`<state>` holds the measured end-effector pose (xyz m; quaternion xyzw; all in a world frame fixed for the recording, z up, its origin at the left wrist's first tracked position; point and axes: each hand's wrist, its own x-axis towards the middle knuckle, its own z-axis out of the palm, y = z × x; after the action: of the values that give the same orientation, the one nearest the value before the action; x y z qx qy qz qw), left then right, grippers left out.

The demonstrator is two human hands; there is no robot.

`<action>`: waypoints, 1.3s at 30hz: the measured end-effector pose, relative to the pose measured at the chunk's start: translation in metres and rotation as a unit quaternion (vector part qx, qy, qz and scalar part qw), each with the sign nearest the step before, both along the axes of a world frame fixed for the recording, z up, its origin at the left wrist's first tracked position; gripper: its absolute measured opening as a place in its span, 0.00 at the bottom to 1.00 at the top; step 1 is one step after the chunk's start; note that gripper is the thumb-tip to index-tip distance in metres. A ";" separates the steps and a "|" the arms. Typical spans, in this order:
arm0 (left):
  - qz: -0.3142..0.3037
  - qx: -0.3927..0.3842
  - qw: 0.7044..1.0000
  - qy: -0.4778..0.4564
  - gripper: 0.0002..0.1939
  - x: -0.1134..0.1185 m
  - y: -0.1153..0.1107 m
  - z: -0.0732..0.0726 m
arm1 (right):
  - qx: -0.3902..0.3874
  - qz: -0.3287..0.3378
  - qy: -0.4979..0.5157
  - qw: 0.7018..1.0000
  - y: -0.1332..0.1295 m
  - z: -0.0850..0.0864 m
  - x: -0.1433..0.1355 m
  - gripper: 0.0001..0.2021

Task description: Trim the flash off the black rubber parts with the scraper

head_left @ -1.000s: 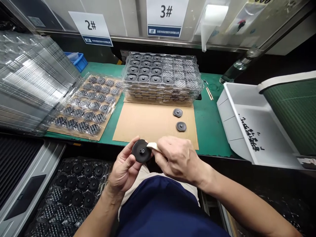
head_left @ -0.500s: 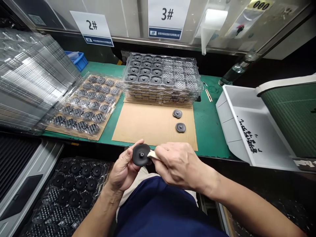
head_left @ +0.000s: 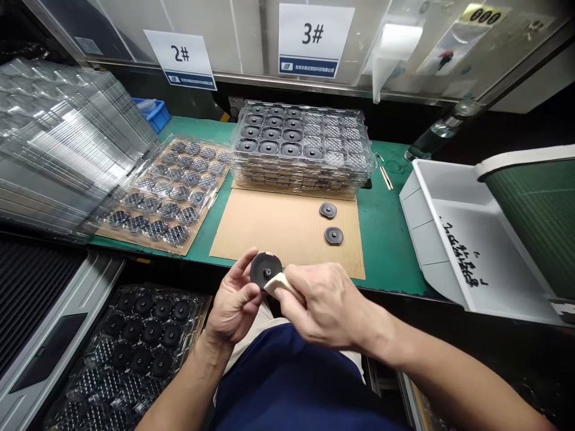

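Note:
My left hand [head_left: 237,302] is closed on the edge of a round black disc [head_left: 260,266] with a small raised stub at its middle. Pinched in my right hand [head_left: 321,302] is a folded white cloth-like piece [head_left: 281,281], whose tip touches the disc's lower right side near the stub. Both hands are in front of the bench edge, over my lap. Two similar black discs, one far [head_left: 328,210] and one near [head_left: 333,236], lie on a cardboard sheet [head_left: 269,230] beyond my hands.
Stacked clear trays [head_left: 300,161] hold black discs behind the cardboard. Left of it lies a clear tray [head_left: 166,191], beside a tall tray stack [head_left: 67,149]. A grey bin [head_left: 426,239] with small black scraps stands right. Below left is another disc-filled tray [head_left: 148,329].
The disc is turned and tilted in my left hand, and my left thumb now lies across its lower edge. The white piece has moved from the disc's right rim to its lower right side.

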<state>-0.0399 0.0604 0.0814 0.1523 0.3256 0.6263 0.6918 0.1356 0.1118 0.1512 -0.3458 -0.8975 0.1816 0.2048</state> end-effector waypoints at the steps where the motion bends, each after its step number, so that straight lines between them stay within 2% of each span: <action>1: 0.011 0.015 1.000 0.022 0.29 0.001 0.000 0.002 | -0.017 0.001 0.023 1.000 -0.003 -0.001 -0.002 0.11; 4: 0.067 0.057 0.993 0.073 0.29 0.003 0.001 0.008 | -0.002 0.013 0.068 0.998 -0.009 -0.001 -0.009 0.11; 6: 0.111 0.074 0.986 0.103 0.29 0.001 0.001 0.012 | 0.015 0.020 0.063 0.998 -0.009 -0.001 -0.009 0.11; 10: 0.147 0.077 0.977 0.130 0.30 -0.006 -0.001 0.013 | 0.022 -0.015 0.040 0.999 -0.006 -0.002 -0.007 0.12; 14: 0.143 0.052 0.981 0.119 0.29 -0.009 -0.004 0.012 | 0.000 0.019 0.062 0.998 -0.006 -0.004 -0.006 0.12; 19: 0.111 0.040 0.987 0.110 0.28 -0.009 -0.007 0.014 | 0.018 -0.016 0.067 0.997 -0.003 -0.004 -0.002 0.13; 22: 0.094 0.031 0.990 0.101 0.28 -0.010 -0.009 0.013 | 0.000 0.028 0.066 0.997 -0.002 -0.003 0.001 0.13; 26: 0.061 0.023 0.993 0.095 0.28 -0.012 -0.013 0.010 | 0.012 -0.005 0.058 0.998 0.000 -0.004 0.006 0.12; 30: 0.050 0.010 0.995 0.089 0.28 -0.012 -0.015 0.008 | -0.002 0.042 0.055 0.998 0.001 -0.004 0.008 0.12; 33: 0.038 0.000 0.995 0.088 0.28 -0.012 -0.016 0.007 | 0.010 0.014 0.046 0.999 0.001 -0.003 0.009 0.12; 37: 0.033 -0.003 0.996 0.078 0.28 -0.011 -0.016 0.006 | 0.001 0.038 0.036 0.999 0.001 -0.002 0.011 0.12; 39: 0.028 -0.008 0.997 0.069 0.27 -0.010 -0.016 0.005 | 0.014 0.021 0.020 0.999 0.003 -0.003 0.012 0.12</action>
<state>-0.0498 0.0442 0.0863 0.1804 0.3818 0.6305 0.6513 0.1473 0.1144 0.1482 -0.3207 -0.9027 0.1799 0.2235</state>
